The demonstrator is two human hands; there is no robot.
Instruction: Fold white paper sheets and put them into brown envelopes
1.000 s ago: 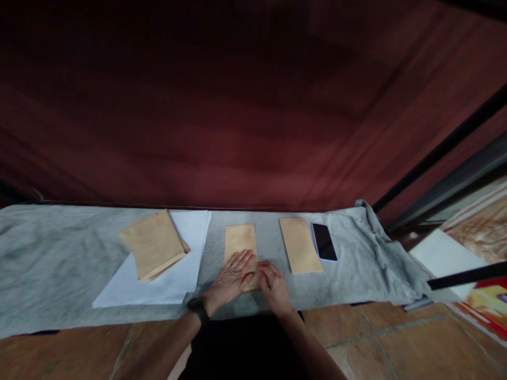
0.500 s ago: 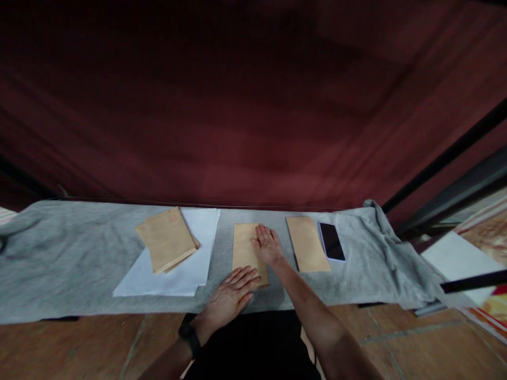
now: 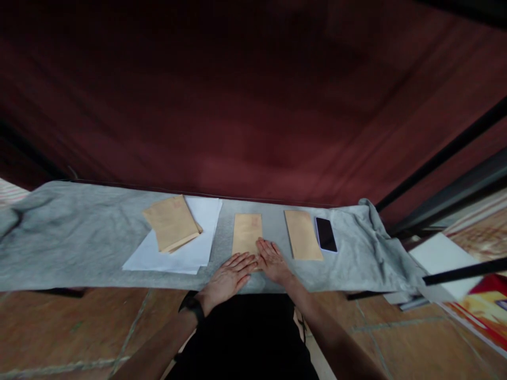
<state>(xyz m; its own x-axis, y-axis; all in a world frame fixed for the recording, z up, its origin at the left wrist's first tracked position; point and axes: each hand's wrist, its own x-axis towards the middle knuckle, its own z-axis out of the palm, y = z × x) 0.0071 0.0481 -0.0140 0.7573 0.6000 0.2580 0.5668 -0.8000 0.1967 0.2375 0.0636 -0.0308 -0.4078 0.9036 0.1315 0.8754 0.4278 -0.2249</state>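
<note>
A brown paper envelope (image 3: pixel 246 232) lies flat in front of me, with faint reddish print near its top right. My left hand (image 3: pixel 229 275) rests palm down over its lower left part, fingers stretched out. Beside it, my right hand (image 3: pixel 271 259) lies flat on the lower right part of the same envelope, its fingertips close to those of the left. Both hands cover the envelope's near edge. To the right is another brown envelope (image 3: pixel 303 236), lying apart from my hands.
Left of my hands, several brown envelopes (image 3: pixel 172 224) overlap on white paper sheets (image 3: pixel 148 258). A phone (image 3: pixel 326 235) lies at the right. Grey cloth (image 3: pixel 87 237) covers the narrow table, with a dark red curtain (image 3: pixel 245 132) behind. Black bars (image 3: pixel 447 153) stand at the right.
My right hand has slid down the envelope toward its near edge, uncovering the print at the top right. My left hand stays at the lower part. The view has shifted slightly.
</note>
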